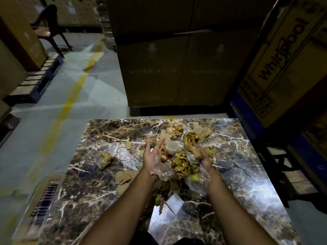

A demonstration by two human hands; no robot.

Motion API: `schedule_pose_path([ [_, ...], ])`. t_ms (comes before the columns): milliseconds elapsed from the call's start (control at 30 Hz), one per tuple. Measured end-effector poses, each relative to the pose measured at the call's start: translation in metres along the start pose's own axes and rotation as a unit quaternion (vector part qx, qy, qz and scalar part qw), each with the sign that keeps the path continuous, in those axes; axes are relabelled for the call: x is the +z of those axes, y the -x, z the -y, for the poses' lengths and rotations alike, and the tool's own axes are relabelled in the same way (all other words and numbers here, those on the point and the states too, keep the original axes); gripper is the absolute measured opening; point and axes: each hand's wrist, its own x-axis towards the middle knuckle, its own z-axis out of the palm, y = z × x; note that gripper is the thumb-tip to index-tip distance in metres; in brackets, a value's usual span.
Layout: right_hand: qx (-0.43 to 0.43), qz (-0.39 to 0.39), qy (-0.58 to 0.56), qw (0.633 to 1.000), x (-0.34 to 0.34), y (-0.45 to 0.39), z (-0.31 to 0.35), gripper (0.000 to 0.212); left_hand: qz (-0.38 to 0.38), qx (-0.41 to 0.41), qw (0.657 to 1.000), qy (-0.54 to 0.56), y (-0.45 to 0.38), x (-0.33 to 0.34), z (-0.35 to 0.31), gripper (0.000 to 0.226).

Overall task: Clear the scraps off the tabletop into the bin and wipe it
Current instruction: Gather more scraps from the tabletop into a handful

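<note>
Left hand (152,157) spread, right hand (203,157) gripping scraps (182,161) mid-tabletop (247,174), bin (44,200) beside its left edge.

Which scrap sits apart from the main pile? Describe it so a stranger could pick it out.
Start at the marble tabletop and find the big heap between the left hand and right hand. Look left, toward the table's left edge: a small crumpled golden wad lies alone, while nearby cardboard bits are flat.

Marble-patterned table (99,175); on it crumpled paper scraps (184,163), clear plastic wrap (174,147), torn cardboard pieces (123,179), one stray wad (105,160) at left.
</note>
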Motion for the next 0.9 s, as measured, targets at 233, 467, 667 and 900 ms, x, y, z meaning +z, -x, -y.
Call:
schedule_pose_path([
  [233, -0.056, -0.028, 0.194, 0.979, -0.009, -0.049, -0.005, 0.012, 0.024, 0.103, 0.994, -0.033, 0.009, 0.019, 0.002, 0.061],
  [467, -0.061, -0.043, 0.257, 0.964, -0.022, -0.062, -0.017, 0.068, 0.003, 0.062, 0.997, -0.043, 0.001, 0.011, 0.007, 0.082],
  [667, -0.102, -0.049, 0.237, 0.965, -0.036, -0.065, -0.028, 0.081, -0.007, 0.115, 0.993, 0.004, -0.005, 0.013, 0.009, 0.023],
  [900, -0.151, -0.108, 0.192, 0.964, -0.04, -0.064, -0.028, 0.085, -0.02, 0.024, 1.0, -0.006, 0.006, 0.011, 0.007, 0.033],
])
